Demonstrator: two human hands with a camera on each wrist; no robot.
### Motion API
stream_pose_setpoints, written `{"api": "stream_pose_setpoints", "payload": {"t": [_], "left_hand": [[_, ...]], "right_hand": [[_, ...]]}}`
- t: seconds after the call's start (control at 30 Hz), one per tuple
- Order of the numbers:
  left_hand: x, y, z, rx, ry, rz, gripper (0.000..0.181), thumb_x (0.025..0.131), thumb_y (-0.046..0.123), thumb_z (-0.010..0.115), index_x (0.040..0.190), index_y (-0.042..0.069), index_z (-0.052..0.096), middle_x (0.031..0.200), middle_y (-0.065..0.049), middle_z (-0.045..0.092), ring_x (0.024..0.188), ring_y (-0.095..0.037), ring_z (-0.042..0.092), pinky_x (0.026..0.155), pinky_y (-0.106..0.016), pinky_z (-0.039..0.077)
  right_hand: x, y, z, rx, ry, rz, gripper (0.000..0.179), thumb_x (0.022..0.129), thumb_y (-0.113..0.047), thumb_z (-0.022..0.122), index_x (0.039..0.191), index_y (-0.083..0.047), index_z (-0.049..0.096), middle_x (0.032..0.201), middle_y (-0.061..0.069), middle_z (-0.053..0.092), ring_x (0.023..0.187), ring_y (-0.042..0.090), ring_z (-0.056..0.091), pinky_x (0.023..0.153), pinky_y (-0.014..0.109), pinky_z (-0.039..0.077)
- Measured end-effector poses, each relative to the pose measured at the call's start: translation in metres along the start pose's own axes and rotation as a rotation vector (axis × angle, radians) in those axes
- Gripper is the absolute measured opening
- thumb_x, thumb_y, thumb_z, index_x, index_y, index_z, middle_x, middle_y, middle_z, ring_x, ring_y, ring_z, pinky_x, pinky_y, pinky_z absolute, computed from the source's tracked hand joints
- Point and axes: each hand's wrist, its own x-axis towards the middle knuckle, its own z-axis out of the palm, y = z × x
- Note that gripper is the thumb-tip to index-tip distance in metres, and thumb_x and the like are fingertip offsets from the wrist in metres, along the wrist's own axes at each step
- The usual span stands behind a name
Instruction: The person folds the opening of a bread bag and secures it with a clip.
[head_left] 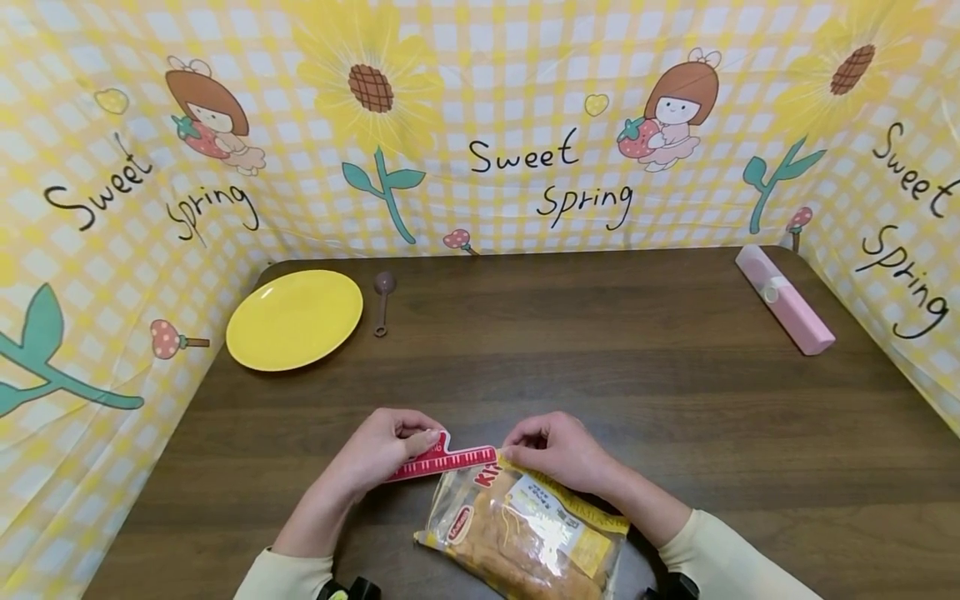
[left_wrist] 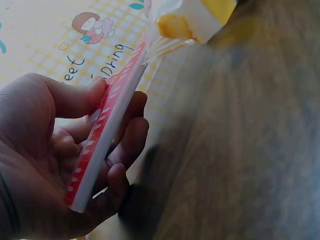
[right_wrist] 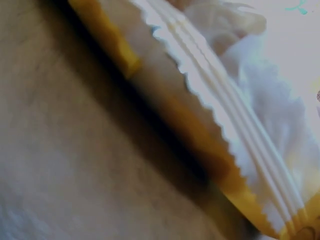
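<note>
Between thumb and fingers, my left hand [head_left: 378,452] pinches a red clip [head_left: 471,457] with a piano-key pattern and a raised handle. In the left wrist view the clip [left_wrist: 106,120] appears edge-on, long and narrow, its far end at the clear plastic. My right hand [head_left: 567,452] pinches the top corner of a clear and yellow bread bag [head_left: 517,533], right beside the clip's tip. Brown bread shows through the plastic, and the bag lies tilted near the front of the table. The right wrist view shows the bag's jagged sealed seam [right_wrist: 220,115] close up.
At the back left of the dark wooden table [head_left: 570,350] is a yellow oval plate [head_left: 295,321], with a small brown spoon [head_left: 382,302] to its right. A long pink case [head_left: 785,300] lies at the back right. Patterned cloth [head_left: 510,100] walls the back and sides.
</note>
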Motion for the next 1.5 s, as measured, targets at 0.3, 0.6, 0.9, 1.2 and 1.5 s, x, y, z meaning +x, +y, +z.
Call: {"api": "stream_pose_setpoints", "payload": {"t": [0.3,0.6,0.9,1.2,1.5], "left_hand": [[0.002,-0.006,-0.009,-0.068,-0.025,-0.041,0.016,0.097,0.022,0.067,0.103,0.011,0.077,0.094,-0.002,0.069,0.091,-0.02,0.056,0.081,-0.037,0.042],[0.002,-0.009,-0.011,-0.109,-0.035,-0.024,0.016,0.096,0.021,0.069,0.101,0.009,0.077,0.088,-0.003,0.069,0.086,-0.019,0.056,0.077,-0.036,0.043],[0.001,-0.006,-0.005,-0.125,-0.002,-0.008,0.014,0.094,0.02,0.071,0.1,0.009,0.078,0.086,-0.002,0.071,0.084,-0.019,0.057,0.077,-0.036,0.043],[0.003,-0.002,0.002,-0.122,-0.009,0.024,0.012,0.095,0.018,0.07,0.098,0.01,0.078,0.087,0.0,0.072,0.084,-0.017,0.058,0.079,-0.035,0.043],[0.002,-0.004,-0.006,-0.127,0.005,-0.037,0.016,0.096,0.022,0.068,0.102,0.011,0.078,0.098,-0.002,0.071,0.092,-0.019,0.056,0.082,-0.036,0.042]], "right_hand": [[0.002,0.002,-0.007,-0.004,-0.01,0.011,0.008,0.097,-0.021,0.07,0.094,-0.016,0.075,0.084,-0.003,0.067,0.076,0.017,0.059,0.068,0.028,0.048],[0.002,0.001,-0.007,-0.013,-0.038,-0.016,0.008,0.097,-0.018,0.069,0.093,-0.013,0.074,0.083,-0.003,0.066,0.076,0.015,0.06,0.069,0.026,0.048],[0.0,0.0,-0.006,0.017,-0.046,-0.006,0.011,0.099,-0.02,0.067,0.094,-0.013,0.073,0.083,-0.001,0.066,0.074,0.015,0.059,0.068,0.026,0.047],[0.001,0.002,-0.005,-0.018,-0.042,0.01,0.009,0.099,-0.022,0.066,0.094,-0.018,0.073,0.081,-0.004,0.066,0.073,0.014,0.059,0.066,0.027,0.048],[0.001,0.001,-0.006,-0.058,-0.026,0.035,0.009,0.099,-0.023,0.066,0.094,-0.021,0.073,0.082,-0.006,0.066,0.076,0.016,0.061,0.069,0.029,0.049]]}}
